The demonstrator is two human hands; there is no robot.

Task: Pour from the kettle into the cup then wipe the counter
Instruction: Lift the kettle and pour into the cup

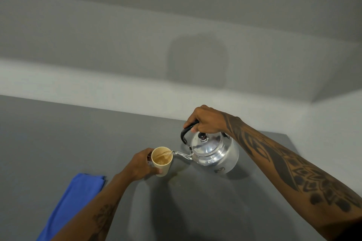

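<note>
The right hand (207, 121) was wrapped tight around the black handle (186, 132) of the metal kettle (215, 152), fingers curled under and thumb across, and the kettle hung below that grip, tipped so its thin spout (181, 154) ran down and away to the left of the fist. A clear stream left the spout tip and fell just inside the near rim of the cup (162, 161), which the left hand (142, 165) clasped from its far-left side, fingers closed round the wall; whether the cup stood on the counter (58, 143) or was lifted slightly could not be told. The cup looked roughly half full of brownish liquid, so the pour seemed to be well under way. From the kettle grip, the cup lay down and to the left along the spout's line, tip almost touching the rim, so levelling the kettle back to the right would likely end the flow cleanly. A faint damp mark (177, 179) showed on the counter just below and right of the cup. The folded blue cloth (78, 195) lay well to the lower left of the cup hand, long axis running diagonally away from it, clearly nearer the left hand than the right, which probably suited the left for the wipe.
</note>
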